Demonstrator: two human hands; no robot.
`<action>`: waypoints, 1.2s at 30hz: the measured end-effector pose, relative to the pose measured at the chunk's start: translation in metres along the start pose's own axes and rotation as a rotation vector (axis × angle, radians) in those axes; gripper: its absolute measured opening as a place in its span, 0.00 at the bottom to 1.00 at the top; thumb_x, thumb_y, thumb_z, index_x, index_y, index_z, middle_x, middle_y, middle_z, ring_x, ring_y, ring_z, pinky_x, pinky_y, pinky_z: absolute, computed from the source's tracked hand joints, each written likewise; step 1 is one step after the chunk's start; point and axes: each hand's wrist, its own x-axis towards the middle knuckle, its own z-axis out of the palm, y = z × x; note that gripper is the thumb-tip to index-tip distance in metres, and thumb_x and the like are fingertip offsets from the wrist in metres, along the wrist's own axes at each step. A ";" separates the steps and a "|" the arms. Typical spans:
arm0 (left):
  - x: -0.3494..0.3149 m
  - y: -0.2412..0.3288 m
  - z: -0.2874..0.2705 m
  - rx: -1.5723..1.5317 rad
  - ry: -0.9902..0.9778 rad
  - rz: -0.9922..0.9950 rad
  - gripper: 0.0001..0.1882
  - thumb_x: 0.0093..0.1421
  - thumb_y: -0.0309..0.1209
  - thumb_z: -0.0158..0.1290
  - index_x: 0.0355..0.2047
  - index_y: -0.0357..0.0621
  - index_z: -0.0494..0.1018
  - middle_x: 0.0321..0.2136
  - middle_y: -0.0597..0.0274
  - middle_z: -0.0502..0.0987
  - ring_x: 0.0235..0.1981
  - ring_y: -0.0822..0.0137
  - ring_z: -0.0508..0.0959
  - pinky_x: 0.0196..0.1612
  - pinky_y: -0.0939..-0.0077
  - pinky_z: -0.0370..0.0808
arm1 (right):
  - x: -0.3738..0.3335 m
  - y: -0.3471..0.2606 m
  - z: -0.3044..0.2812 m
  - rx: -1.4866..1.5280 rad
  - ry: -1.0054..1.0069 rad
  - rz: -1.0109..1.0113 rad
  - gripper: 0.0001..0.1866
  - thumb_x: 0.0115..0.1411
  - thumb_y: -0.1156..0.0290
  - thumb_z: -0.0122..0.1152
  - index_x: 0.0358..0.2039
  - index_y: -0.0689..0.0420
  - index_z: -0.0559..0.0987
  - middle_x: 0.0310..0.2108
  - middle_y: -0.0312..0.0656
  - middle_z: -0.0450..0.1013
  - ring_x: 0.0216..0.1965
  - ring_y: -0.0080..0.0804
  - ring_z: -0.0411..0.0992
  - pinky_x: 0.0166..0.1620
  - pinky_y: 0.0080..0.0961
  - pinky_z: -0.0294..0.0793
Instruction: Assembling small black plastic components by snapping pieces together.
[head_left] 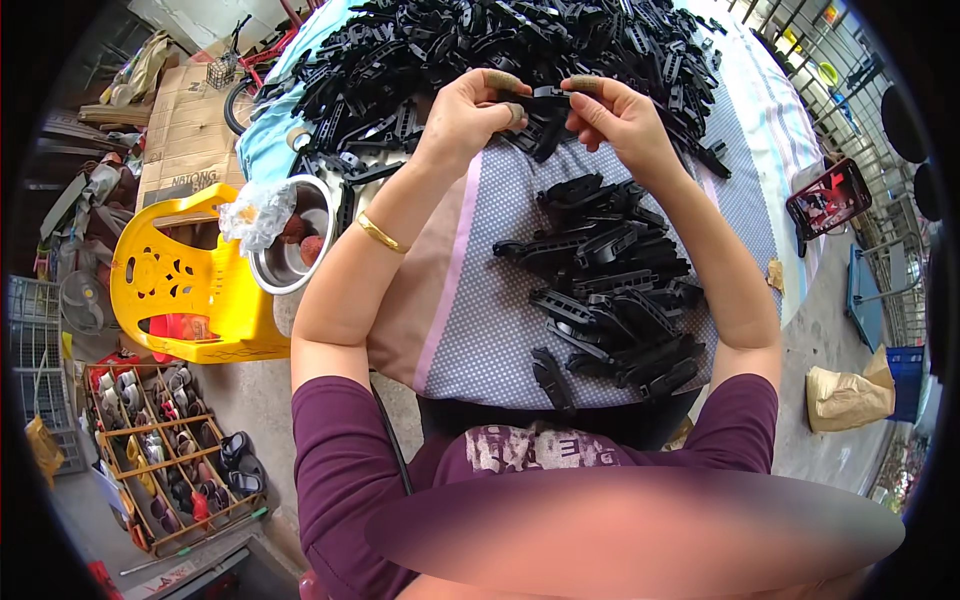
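Setting: concrete floor around a table (480, 330) draped in dotted grey cloth with a pink stripe, seen from above.
Far left: a wooden shoe rack (165, 455) full of sandals; beside it a yellow plastic chair (185, 280).
Table's left edge: a steel bowl (290, 265) with crumpled clear plastic on its rim.
Left hand (465, 115): fingers pinched closed on one end of a small black plastic part (545, 98); a gold bangle (380, 235) circles the forearm.
Right hand (615, 110): fingers pinched closed on the part's other end.
Part's position: held just above the cloth, in front of a large heap of black parts (500, 50).
Centre right: a smaller pile of black parts (615, 290) near the person's right forearm.
Far right: a phone (828, 198) with lit screen; a brown paper bag (845, 395) on the floor.
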 end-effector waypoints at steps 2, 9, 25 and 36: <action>-0.002 0.002 0.002 0.022 -0.004 -0.040 0.13 0.53 0.17 0.52 0.41 0.34 0.69 0.38 0.57 0.75 0.36 0.69 0.77 0.45 0.77 0.76 | 0.000 0.001 -0.002 -0.028 -0.019 -0.008 0.15 0.62 0.66 0.53 0.46 0.59 0.73 0.28 0.36 0.75 0.25 0.15 0.70 0.30 0.12 0.70; 0.003 -0.009 0.010 -0.010 -0.075 0.152 0.11 0.51 0.13 0.49 0.36 0.32 0.69 0.39 0.56 0.74 0.38 0.67 0.77 0.47 0.75 0.75 | 0.009 0.006 -0.014 -0.115 0.037 -0.166 0.14 0.61 0.68 0.54 0.44 0.61 0.74 0.37 0.39 0.74 0.35 0.20 0.72 0.39 0.17 0.73; -0.007 0.010 0.019 -0.087 -0.065 -0.210 0.15 0.59 0.18 0.41 0.47 0.26 0.65 0.42 0.51 0.72 0.45 0.59 0.75 0.53 0.66 0.72 | 0.000 0.003 0.001 -0.175 0.118 -0.275 0.12 0.56 0.75 0.60 0.41 0.63 0.76 0.35 0.39 0.76 0.37 0.21 0.72 0.42 0.18 0.72; -0.005 -0.001 0.019 -0.226 -0.189 -0.079 0.18 0.58 0.21 0.48 0.49 0.28 0.66 0.42 0.52 0.74 0.43 0.65 0.76 0.53 0.70 0.72 | -0.004 -0.003 -0.006 -0.919 0.067 -0.711 0.14 0.51 0.73 0.64 0.38 0.63 0.77 0.36 0.43 0.76 0.35 0.35 0.75 0.40 0.25 0.74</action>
